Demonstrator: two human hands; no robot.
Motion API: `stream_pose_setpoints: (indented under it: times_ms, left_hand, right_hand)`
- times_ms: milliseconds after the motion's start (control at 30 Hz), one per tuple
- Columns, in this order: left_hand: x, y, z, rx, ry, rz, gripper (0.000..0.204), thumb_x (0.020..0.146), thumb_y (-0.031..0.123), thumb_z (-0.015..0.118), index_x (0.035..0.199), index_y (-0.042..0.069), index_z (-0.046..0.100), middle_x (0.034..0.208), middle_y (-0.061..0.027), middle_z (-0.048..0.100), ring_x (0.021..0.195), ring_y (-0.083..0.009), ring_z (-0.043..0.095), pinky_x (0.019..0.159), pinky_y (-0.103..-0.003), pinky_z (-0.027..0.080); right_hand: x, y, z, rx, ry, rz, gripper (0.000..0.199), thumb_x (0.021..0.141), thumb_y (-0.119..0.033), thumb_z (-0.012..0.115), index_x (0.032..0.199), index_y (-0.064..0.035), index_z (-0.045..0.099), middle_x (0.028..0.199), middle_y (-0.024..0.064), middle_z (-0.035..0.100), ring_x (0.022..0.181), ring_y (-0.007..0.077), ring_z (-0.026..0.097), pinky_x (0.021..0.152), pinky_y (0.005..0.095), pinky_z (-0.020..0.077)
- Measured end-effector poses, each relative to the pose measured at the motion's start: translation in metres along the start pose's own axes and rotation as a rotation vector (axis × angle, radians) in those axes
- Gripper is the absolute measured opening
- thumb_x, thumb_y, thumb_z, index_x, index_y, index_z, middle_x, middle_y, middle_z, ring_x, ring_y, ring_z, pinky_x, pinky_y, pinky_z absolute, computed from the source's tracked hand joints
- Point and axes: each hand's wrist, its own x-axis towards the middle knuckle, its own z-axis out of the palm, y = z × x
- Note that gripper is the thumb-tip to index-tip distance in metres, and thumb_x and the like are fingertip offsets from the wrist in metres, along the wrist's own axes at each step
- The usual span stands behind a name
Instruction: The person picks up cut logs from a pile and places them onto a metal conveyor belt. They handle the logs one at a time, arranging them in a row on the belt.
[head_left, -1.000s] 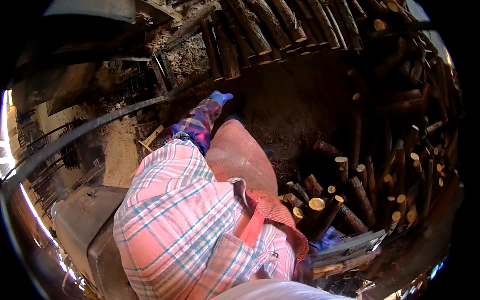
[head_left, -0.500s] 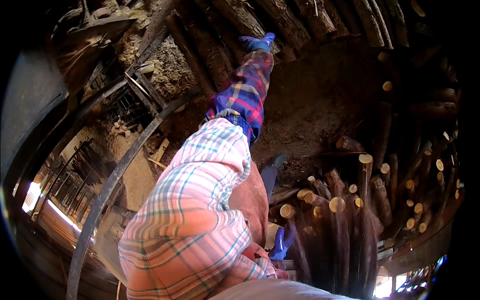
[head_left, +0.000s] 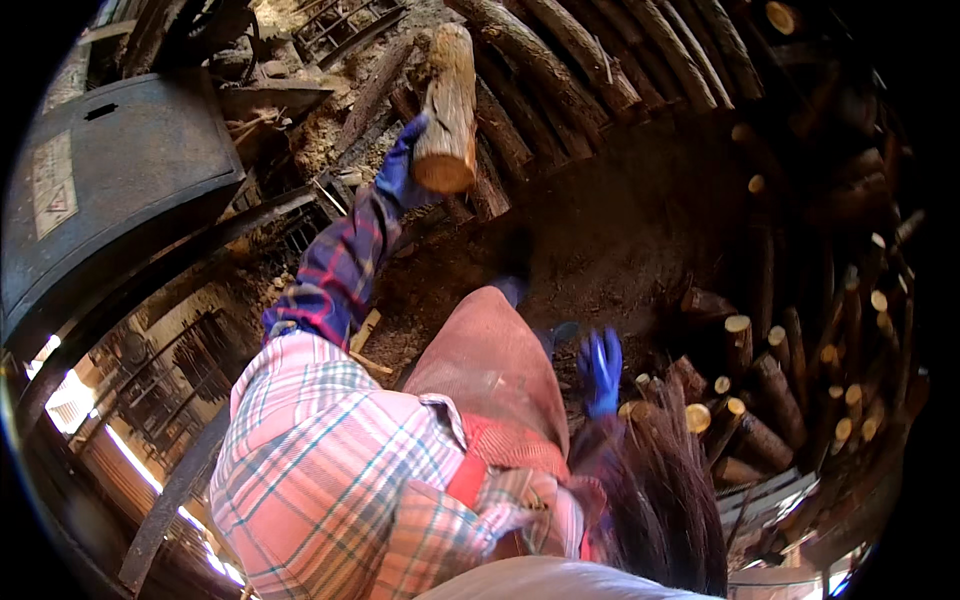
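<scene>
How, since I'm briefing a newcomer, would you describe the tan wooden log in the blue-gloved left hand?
Find the row of dark brown, bark-covered wooden logs along the upper edge. Near its left end, a blue-gloved left hand grips a thick, tan wooden log. Unlike its darker neighbours, it is pale and hand-held.

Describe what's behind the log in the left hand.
Beyond the held log, a row of bark-covered logs shows to its right. Whatever lies directly behind it is hidden.
</scene>
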Motion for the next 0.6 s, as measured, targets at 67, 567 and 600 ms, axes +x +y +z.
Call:
stream_pose_setpoints:
  times_ms: [67,567,600]
  left_hand:
    - [-0.048,-0.033,0.028,0.052,-0.014,-0.012,0.063,0.08,0.044,0.065,0.126,0.003,0.049,0.114,-0.0129,0.061,0.101,-0.027,0.06,0.09,-0.043,0.048]
    - [-0.044,-0.326,0.137,0.749,-0.537,-0.745,0.05,0.085,0.05,0.055,0.107,0.005,0.062,0.089,-0.0051,0.065,0.082,-0.0179,0.062,0.074,-0.033,0.05]
    - [0.005,-0.33,0.115,0.656,-0.687,-0.871,0.051,0.086,0.051,0.052,0.111,0.008,0.06,0.093,-0.0045,0.064,0.086,-0.0177,0.061,0.077,-0.033,0.05]
  right_hand:
    - [0.017,-0.038,0.06,0.049,-0.268,-0.049,0.063,0.091,-0.026,0.058,0.144,-0.0171,0.024,0.138,0.0069,0.042,0.111,0.0212,0.051,0.094,0.0365,0.041]
    - [-0.077,-0.076,-0.087,0.779,-0.164,-0.401,0.048,0.077,-0.025,0.074,0.115,-0.0034,0.053,0.095,0.009,0.062,0.081,0.0206,0.062,0.073,0.0362,0.0537]
    - [-0.104,-0.086,-0.084,0.752,-0.157,-0.497,0.051,0.077,-0.024,0.075,0.117,-0.0035,0.051,0.097,0.0089,0.061,0.082,0.0205,0.062,0.074,0.0356,0.0535]
